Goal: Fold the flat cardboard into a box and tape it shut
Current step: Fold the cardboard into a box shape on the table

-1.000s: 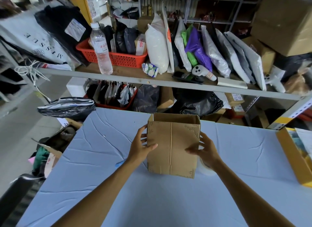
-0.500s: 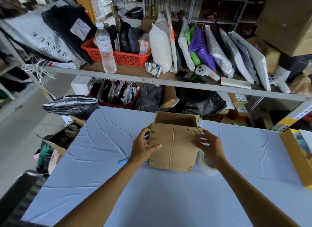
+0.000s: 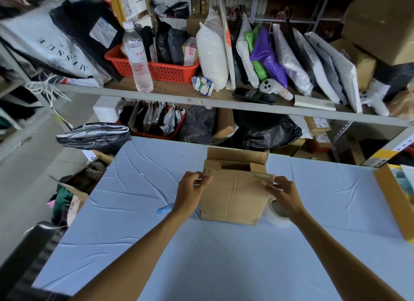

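1. The box (image 3: 233, 200) stands on the blue-covered worktop (image 3: 201, 256), toward the far side, right between the person's two hands.
2. It is plain brown corrugated cardboard, already opened out into a box shape and open at the top.
3. The rear flap stands upright. Two small side flaps tip inward over the dark opening.
4. The near panel faces the person and has one vertical crease down its middle. At its corners the outer paper is worn away, so the ribbed fluting shows.
5. The left hand (image 3: 190, 193) has its grip on the near panel's top left corner, which is pinched between thumb and fingers.
6. The right hand (image 3: 283, 193) has its grip on the top right corner, with curled fingers lying over the ribbed patch there.
7. A tape roll (image 3: 279, 215) lies flat on the worktop just beside the box's lower right corner, partly hidden by the right wrist.
8. A small blue tool (image 3: 164, 209) lies on the worktop near the left wrist, apart from the box.
9. Behind the worktop runs a shelf (image 3: 179, 96) crowded with parcels, a water bottle (image 3: 137, 58) and a red basket (image 3: 165, 71).
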`<state>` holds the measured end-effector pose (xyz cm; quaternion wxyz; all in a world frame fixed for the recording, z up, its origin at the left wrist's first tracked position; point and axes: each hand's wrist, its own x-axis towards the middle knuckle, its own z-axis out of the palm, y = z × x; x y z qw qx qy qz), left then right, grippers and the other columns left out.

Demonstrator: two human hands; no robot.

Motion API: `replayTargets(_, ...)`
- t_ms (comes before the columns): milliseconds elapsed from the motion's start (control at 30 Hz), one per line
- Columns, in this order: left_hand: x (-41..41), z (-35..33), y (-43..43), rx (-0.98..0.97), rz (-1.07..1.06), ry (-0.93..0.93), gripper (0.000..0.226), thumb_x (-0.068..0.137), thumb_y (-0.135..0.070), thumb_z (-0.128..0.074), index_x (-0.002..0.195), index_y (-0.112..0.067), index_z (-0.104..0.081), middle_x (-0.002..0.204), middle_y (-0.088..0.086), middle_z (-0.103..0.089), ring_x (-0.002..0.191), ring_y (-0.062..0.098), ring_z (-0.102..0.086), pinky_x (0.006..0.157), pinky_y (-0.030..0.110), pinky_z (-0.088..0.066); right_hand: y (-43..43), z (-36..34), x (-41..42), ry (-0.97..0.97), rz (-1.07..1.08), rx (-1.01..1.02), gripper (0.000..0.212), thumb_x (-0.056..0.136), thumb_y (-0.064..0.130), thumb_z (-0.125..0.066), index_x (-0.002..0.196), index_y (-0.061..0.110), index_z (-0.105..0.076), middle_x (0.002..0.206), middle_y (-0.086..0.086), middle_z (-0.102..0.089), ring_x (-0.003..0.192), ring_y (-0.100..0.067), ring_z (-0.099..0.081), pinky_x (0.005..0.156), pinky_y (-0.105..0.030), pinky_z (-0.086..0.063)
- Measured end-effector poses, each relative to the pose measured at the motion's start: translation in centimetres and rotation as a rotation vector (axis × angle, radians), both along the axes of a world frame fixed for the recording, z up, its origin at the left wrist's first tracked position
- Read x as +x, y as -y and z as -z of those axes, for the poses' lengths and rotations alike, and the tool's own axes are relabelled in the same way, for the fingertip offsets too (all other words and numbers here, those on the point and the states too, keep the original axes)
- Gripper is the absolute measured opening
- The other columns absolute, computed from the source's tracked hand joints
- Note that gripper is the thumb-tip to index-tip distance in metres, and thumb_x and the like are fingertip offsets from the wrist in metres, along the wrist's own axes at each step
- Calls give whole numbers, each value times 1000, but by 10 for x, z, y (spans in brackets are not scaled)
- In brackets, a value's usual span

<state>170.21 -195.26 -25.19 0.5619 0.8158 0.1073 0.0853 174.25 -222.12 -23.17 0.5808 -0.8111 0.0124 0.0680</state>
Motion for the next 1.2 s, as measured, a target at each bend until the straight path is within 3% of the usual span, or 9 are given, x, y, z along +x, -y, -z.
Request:
replayTargets(267, 9, -5, 1, -38, -30, -73, 23, 82, -39, -69, 92, -20, -63, 87, -12, -65, 80, 6, -59, 62, 11, -40, -5, -7, 2, -23, 57, 57, 11, 83, 8, -72, 93, 8, -72, 94, -15, -69, 74, -21, -67, 61, -24, -50)
replayTargets(367, 12, -7, 0, -100, -1, -139, 35, 79, -37, -74, 105, -29, -53, 85, -12, -63, 78, 6, -59, 61, 15, -41, 0, -8, 4, -56, 66, 36, 51, 78, 3, -75, 125, 13, -58, 101, -18, -68, 84, -29, -66, 65, -26, -52)
replayTargets(433, 14, -7, -4, -152, 63, -185, 59, 77, -32, -77, 125, -35, -44, 86, 0, -63, 82, 13, -60, 69, 20, -47, 4, -12, 8, -68, 31, -55, 79, 76, 3, -78, 143, 20, -39, 101, -20, -67, 89, -34, -67, 74, -40, -56)
replayTargets(567, 22, -10, -9, -151, 218, -254, 89, 78, -18, -76, 144, -43, -21, 114, 6, -46, 100, 20, -56, 74, 20, -49, 7, -23, 12, -22, -137, -232, 104, 74, 0, -79, 151, 32, -18, 96, -21, -67, 80, -35, -68, 74, -48, -58)
replayTargets(667, 26, -10, -8, -97, 248, -211, 86, 80, -14, -75, 142, -43, -23, 127, 3, -34, 114, 20, -48, 80, 22, -49, 6, -26, 12, 1, -179, -266, 96, 75, 2, -78, 149, 34, -26, 108, -13, -65, 82, -30, -68, 72, -47, -59)
replayTargets(800, 23, -7, -10, -145, 212, -142, 55, 82, -17, -73, 120, -43, -43, 131, 5, -43, 117, 22, -51, 91, 33, -50, 6, -23, 9, -5, -116, -300, 54, 78, 21, -78, 122, 33, -50, 96, -7, -66, 75, -24, -68, 71, -45, -60)
replayTargets(967, 14, -7, -18, -67, 177, -152, 26, 81, -29, -73, 102, -35, -58, 134, -7, -52, 115, 15, -55, 85, 23, -42, 3, -12, 5, -45, -27, -180, 25, 80, 27, -76, 99, 28, -60, 98, -7, -66, 66, -21, -68, 55, -28, -56)
replayTargets(1100, 9, -9, -15, 26, 164, -128, 28, 79, -36, -74, 99, -21, -60, 120, -15, -62, 85, 3, -68, 79, 15, -45, -1, -9, 2, -15, 7, -205, 23, 79, 20, -78, 95, 16, -63, 94, -14, -70, 60, -31, -64, 56, -36, -52)
replayTargets(1200, 6, -11, -7, 39, 90, -91, 28, 77, -35, -76, 92, -19, -59, 109, -18, -63, 72, 4, -69, 76, 23, -50, -2, -10, 3, 28, 16, -197, 18, 77, 13, -78, 88, 10, -64, 86, -16, -72, 48, -18, -57, 51, -24, -44)
